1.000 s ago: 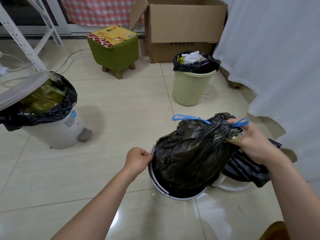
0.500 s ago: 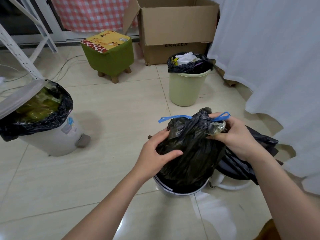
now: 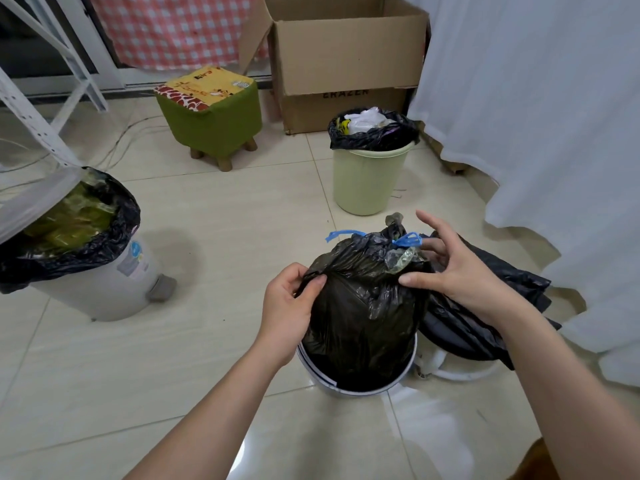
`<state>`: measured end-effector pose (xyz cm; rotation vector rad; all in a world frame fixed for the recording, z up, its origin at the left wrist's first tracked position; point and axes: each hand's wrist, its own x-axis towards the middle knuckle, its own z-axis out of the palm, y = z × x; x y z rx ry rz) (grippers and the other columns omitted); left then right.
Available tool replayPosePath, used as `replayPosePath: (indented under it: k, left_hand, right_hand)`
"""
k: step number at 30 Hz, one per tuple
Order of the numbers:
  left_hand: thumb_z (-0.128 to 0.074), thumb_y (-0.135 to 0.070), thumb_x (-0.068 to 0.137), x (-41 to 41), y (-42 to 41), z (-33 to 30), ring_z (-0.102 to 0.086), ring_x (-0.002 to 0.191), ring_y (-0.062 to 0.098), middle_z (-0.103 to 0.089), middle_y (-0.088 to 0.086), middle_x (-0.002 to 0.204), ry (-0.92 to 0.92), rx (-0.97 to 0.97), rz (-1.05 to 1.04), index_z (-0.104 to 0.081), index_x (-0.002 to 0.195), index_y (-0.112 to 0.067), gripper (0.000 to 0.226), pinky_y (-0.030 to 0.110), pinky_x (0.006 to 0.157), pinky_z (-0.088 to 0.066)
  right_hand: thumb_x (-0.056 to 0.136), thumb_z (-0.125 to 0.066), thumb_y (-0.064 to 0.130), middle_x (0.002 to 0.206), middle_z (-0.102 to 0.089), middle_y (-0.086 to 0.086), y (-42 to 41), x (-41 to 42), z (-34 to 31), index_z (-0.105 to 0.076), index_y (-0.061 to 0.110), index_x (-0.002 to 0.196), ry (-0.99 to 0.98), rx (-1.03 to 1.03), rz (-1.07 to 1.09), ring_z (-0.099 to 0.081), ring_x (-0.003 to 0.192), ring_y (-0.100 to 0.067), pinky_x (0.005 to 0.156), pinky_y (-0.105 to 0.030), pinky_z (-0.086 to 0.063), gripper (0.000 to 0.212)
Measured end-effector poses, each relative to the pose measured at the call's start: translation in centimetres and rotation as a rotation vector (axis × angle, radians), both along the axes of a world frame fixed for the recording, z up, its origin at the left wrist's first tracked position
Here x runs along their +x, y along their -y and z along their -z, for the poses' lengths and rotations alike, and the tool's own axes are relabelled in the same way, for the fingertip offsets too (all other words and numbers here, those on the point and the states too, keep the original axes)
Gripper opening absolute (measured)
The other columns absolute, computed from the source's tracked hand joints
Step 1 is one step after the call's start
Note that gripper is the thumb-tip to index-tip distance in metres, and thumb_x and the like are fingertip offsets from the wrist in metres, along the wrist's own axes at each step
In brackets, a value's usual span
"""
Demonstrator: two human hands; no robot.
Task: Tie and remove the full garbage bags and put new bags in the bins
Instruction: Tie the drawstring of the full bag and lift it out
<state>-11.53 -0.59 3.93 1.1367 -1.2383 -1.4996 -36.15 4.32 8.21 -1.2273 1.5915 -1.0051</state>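
Left hand [image 3: 287, 308] is pinching the full bag [image 3: 363, 306], sitting half out of the white bin [image 3: 353, 384], while right hand [image 3: 453, 271] is touching it, fingers spread, drawstring [image 3: 407, 240] just past its fingertips, so I'm guessing the untied neck is risking slipping open.

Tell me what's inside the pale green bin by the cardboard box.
A black liner folded over the pale green bin, holding white crumpled plastic and something yellow. Deeper contents are hidden.

Soft, even daylight fills the room. The glossy floor tiles [image 3: 214, 358] show white glare patches at the bottom centre of the frame. Shadows are faint and diffuse beside the bins. Straight lines bow toward the edges from wide-angle distortion. Focus is fairly sharp throughout.
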Motion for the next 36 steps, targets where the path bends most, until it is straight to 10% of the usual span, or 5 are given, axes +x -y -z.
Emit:
replayPosePath:
  k: [4, 9, 12, 24, 36]
  left_hand:
    - [-0.062, -0.004, 0.091, 0.4, 0.5, 0.3, -0.058, 0.070, 0.016, -0.066, 0.004, 0.072, -0.039, 0.054, -0.054, -0.054, 0.079, -0.001, 0.015, 0.025, 0.065, -0.048]
    - [-0.060, -0.001, 0.092, 0.8, 1.1, 0.4, -0.063, 0.068, 0.014, -0.070, 0.001, 0.072, -0.126, 0.134, -0.124, -0.058, 0.077, -0.009, 0.017, 0.026, 0.066, -0.052]
    - [-0.059, 0.000, 0.092, 0.9, 1.1, 0.2, -0.064, 0.073, 0.017, -0.071, 0.003, 0.076, -0.138, 0.158, -0.151, -0.057, 0.078, -0.008, 0.016, 0.030, 0.073, -0.052]
    - [-0.059, -0.005, 0.090, 1.8, 1.6, -3.9, -0.065, 0.078, 0.019, -0.069, 0.010, 0.087, -0.398, 0.214, -0.109, -0.058, 0.083, -0.008, 0.007, 0.034, 0.078, -0.054]
    - [-0.058, -0.002, 0.092, 1.2, 1.0, -13.6, -0.068, 0.078, 0.018, -0.073, 0.010, 0.087, -0.406, 0.387, -0.189, -0.062, 0.088, -0.005, 0.006, 0.027, 0.069, -0.057]
  right_hand:
    - [0.050, -0.089, 0.034, 0.129, -0.056, 0.004, -0.8, -1.0, 0.9, -0.030, 0.042, 0.147, 0.034, 0.279, -0.024, -0.060, 0.113, -0.014, 0.088, -0.030, -0.050, 0.114]
    - [0.081, -0.077, 0.014, 0.102, -0.071, 0.000, 0.0, 0.2, 2.9, -0.062, 0.022, 0.104, 0.108, 0.404, 0.060, -0.065, 0.091, -0.015, 0.074, -0.037, -0.050, 0.029]
    - [0.087, -0.068, 0.004, 0.088, -0.071, 0.000, 0.6, 1.2, 3.6, -0.057, 0.009, 0.092, 0.159, 0.313, 0.121, -0.067, 0.074, -0.011, 0.060, -0.031, -0.054, 0.013]
    - [0.087, -0.068, 0.011, 0.075, -0.069, 0.003, 1.3, 2.5, -0.8, -0.065, 0.026, 0.075, 0.201, -0.271, 0.187, -0.065, 0.075, -0.013, 0.071, -0.026, -0.056, 0.019]
    - [0.092, -0.065, 0.014, 0.072, -0.063, 0.003, 1.5, 4.5, -13.3, -0.063, 0.025, 0.077, -0.028, -0.158, 0.281, -0.058, 0.072, -0.020, 0.073, -0.049, -0.052, 0.019]
